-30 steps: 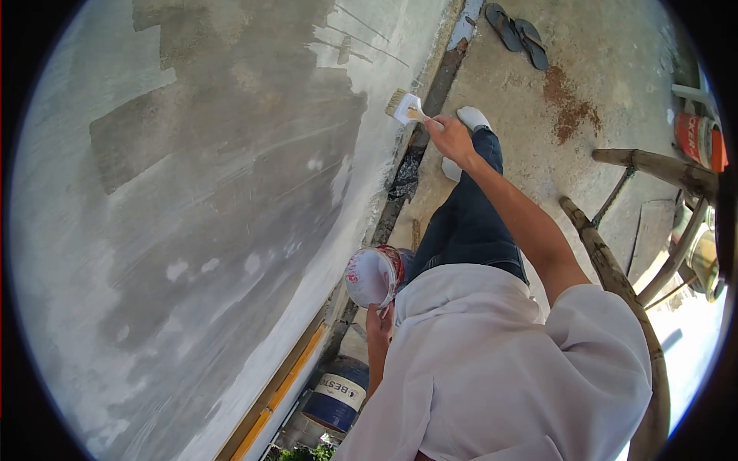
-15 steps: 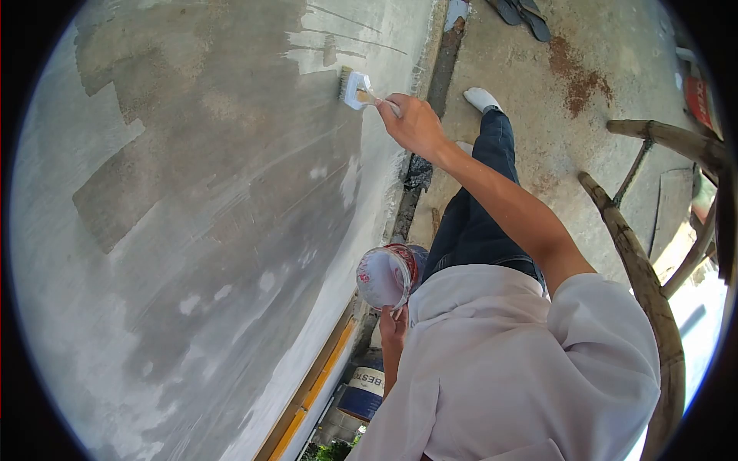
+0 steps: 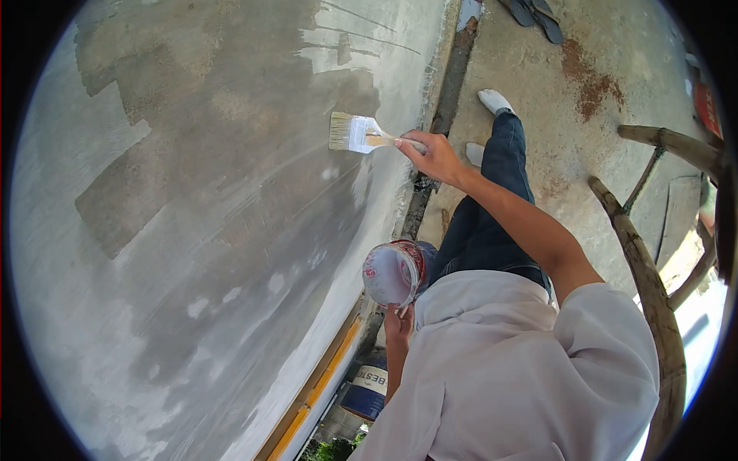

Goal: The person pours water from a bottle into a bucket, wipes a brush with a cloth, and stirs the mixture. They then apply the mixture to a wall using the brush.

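Wrapped round its handle, my right hand (image 3: 434, 156) grips a flat paintbrush (image 3: 360, 133). White coating covers the brush's ferrule, and its pale bristles point left, right over the grey wall surface (image 3: 254, 154). Low at my waist, my left hand (image 3: 398, 321) holds a small paint bucket (image 3: 390, 275) by its lower side. The bucket is tilted with its mouth toward the wall, and its inside is coated white. Darker damp-looking patches and whitish streaks mark the wall around the brush.
A narrow gutter (image 3: 453, 81) runs along the wall's foot beside the concrete floor (image 3: 553, 146). Curved wooden poles (image 3: 642, 253) stand on my right. Dark sandals (image 3: 534, 15) lie ahead, near reddish dirt (image 3: 588, 81). A blue-and-white drum (image 3: 367, 390) is behind the bucket.
My right hand has drawn the brush down along the wall, and the brush now shows its broad side. The left hand keeps hold of the bucket. The whole view has shifted slightly.
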The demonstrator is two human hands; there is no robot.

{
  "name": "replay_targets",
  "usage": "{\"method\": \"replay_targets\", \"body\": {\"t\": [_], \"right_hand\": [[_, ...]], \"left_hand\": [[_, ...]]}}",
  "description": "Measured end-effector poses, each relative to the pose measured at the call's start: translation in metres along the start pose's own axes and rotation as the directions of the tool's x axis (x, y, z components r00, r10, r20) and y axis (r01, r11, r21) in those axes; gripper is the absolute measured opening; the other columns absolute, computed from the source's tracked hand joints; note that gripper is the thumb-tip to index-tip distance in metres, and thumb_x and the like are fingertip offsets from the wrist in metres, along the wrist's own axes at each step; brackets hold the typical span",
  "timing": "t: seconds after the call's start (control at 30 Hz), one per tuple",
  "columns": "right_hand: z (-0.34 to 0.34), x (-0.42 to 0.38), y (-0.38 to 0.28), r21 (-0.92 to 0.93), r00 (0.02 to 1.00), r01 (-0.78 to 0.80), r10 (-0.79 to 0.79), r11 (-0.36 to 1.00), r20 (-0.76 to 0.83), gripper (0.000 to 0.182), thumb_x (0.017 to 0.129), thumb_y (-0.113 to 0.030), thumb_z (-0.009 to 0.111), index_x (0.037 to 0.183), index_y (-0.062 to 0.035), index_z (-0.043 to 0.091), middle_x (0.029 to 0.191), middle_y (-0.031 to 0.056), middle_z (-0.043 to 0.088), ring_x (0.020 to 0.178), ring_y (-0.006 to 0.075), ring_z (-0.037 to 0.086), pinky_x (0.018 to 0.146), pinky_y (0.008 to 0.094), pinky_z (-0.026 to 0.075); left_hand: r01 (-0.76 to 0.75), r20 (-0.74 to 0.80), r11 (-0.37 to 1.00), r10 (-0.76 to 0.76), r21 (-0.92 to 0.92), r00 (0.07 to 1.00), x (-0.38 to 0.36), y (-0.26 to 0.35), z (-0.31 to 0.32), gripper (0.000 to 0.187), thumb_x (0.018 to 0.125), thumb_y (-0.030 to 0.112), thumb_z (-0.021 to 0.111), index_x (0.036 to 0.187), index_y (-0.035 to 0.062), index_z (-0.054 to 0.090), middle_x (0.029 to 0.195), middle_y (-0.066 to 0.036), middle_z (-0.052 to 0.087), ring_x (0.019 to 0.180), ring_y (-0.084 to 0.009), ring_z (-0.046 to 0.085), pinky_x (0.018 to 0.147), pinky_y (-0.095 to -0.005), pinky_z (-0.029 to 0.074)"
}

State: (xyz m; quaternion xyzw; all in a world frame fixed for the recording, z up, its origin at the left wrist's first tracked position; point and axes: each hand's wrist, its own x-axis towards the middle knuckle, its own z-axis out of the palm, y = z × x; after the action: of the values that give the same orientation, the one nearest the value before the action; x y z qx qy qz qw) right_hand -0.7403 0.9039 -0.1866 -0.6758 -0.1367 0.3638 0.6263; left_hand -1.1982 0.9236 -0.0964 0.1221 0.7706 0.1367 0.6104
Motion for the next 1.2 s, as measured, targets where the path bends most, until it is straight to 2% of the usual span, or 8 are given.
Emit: {"method": "replay_targets", "body": {"t": [0.2, 0.4, 0.6, 0.73, 0.9, 1.03, 1.13, 1.2], "right_hand": [[-0.016, 0.037, 0.059, -0.19, 0.966, -0.247, 0.227, 0.95, -0.121, 0.047, 0.096, -0.053, 0.056, 0.114, -0.0116, 0.07, 0.083, 0.0177, 0.072, 0.082, 0.0337, 0.071, 0.076, 0.0422, 0.054], [-0.018, 0.059, 0.068, -0.296, 0.879, -0.446, 0.353, 0.845, -0.319, 0.045, 0.096, -0.051, 0.052, 0.113, -0.0129, 0.07, 0.093, 0.024, 0.071, 0.095, 0.0425, 0.068, 0.084, 0.0478, 0.053], [-0.02, 0.046, -0.015, -0.237, 0.945, -0.286, 0.232, 0.929, -0.23, 0.042, 0.096, -0.043, 0.055, 0.1, -0.0061, 0.073, 0.081, 0.0228, 0.07, 0.08, 0.0423, 0.068, 0.073, 0.0476, 0.054], [-0.036, 0.018, -0.075, -0.144, 0.98, -0.144, 0.12, 0.979, -0.161, 0.039, 0.096, -0.039, 0.062, 0.101, -0.0023, 0.074, 0.067, 0.0152, 0.067, 0.058, 0.0246, 0.064, 0.057, 0.0376, 0.049], [-0.048, 0.011, -0.095, 0.033, 0.995, 0.077, -0.075, 0.996, -0.069, 0.034, 0.096, -0.033, 0.066, 0.102, -0.0007, 0.074, 0.066, 0.0092, 0.064, 0.055, 0.009, 0.052, 0.053, 0.0297, 0.045], [-0.048, 0.041, -0.062, 0.065, 0.996, 0.033, -0.028, 0.997, -0.082, 0.037, 0.095, -0.037, 0.067, 0.102, -0.0021, 0.075, 0.069, 0.0108, 0.067, 0.055, 0.0128, 0.054, 0.055, 0.0308, 0.046], [-0.057, 0.066, -0.024, -0.013, 0.986, 0.059, -0.06, 0.998, -0.155, 0.042, 0.094, -0.044, 0.065, 0.103, -0.0045, 0.075, 0.067, 0.0154, 0.068, 0.055, 0.0221, 0.061, 0.057, 0.0346, 0.049], [-0.069, 0.077, -0.005, -0.08, 0.981, -0.01, -0.005, 0.997, -0.196, 0.044, 0.094, -0.046, 0.063, 0.104, -0.0053, 0.075, 0.07, 0.0176, 0.069, 0.06, 0.0268, 0.066, 0.061, 0.0376, 0.052]], "left_hand": [[-0.021, -0.012, 0.999, 0.021, 0.034, 1.0, -0.012, 0.0, 0.006, 0.032, 0.092, 0.008, 0.059, 0.121, -0.0034, 0.052, 0.112, -0.016, 0.062, 0.097, -0.0262, 0.065, 0.082, -0.0353, 0.062], [0.039, -0.042, 0.999, -0.038, 0.03, 0.998, 0.002, 0.001, -0.006, 0.029, 0.092, 0.008, 0.06, 0.118, -0.0021, 0.053, 0.11, -0.014, 0.063, 0.095, -0.0244, 0.065, 0.084, -0.0356, 0.061], [0.015, -0.021, 0.998, -0.013, 0.064, 1.0, 0.005, 0.001, -0.011, 0.03, 0.09, 0.006, 0.061, 0.118, -0.0018, 0.053, 0.106, -0.013, 0.064, 0.095, -0.0238, 0.065, 0.086, -0.0355, 0.06], [-0.052, -0.023, 0.981, 0.057, 0.186, 0.998, 0.006, -0.003, -0.008, 0.041, 0.095, 0.016, 0.052, 0.132, -0.0017, 0.045, 0.125, -0.018, 0.061, 0.116, -0.029, 0.061, 0.105, -0.0387, 0.049], [-0.062, 0.012, 0.991, 0.061, 0.119, 0.998, -0.013, 0.004, 0.025, 0.044, 0.092, 0.008, 0.056, 0.134, -0.0016, 0.043, 0.127, -0.017, 0.06, 0.115, -0.0282, 0.061, 0.107, -0.0367, 0.047], [-0.084, -0.094, 0.993, 0.092, 0.088, 0.991, -0.035, 0.007, 0.056, 0.047, 0.089, 0.0, 0.057, 0.134, -0.0018, 0.043, 0.127, -0.016, 0.058, 0.117, -0.028, 0.059, 0.108, -0.0352, 0.047], [-0.107, -0.077, 0.991, 0.113, 0.08, 0.991, -0.036, 0.006, 0.058, 0.045, 0.093, 0.007, 0.057, 0.133, -0.0063, 0.041, 0.12, -0.023, 0.056, 0.104, -0.0388, 0.064, 0.082, -0.034, 0.062], [-0.09, -0.07, 0.994, 0.094, 0.059, 0.993, -0.026, 0.006, 0.046, 0.046, 0.093, 0.007, 0.057, 0.134, -0.0059, 0.04, 0.122, -0.024, 0.054, 0.106, -0.0406, 0.063, 0.081, -0.0332, 0.062]]}}
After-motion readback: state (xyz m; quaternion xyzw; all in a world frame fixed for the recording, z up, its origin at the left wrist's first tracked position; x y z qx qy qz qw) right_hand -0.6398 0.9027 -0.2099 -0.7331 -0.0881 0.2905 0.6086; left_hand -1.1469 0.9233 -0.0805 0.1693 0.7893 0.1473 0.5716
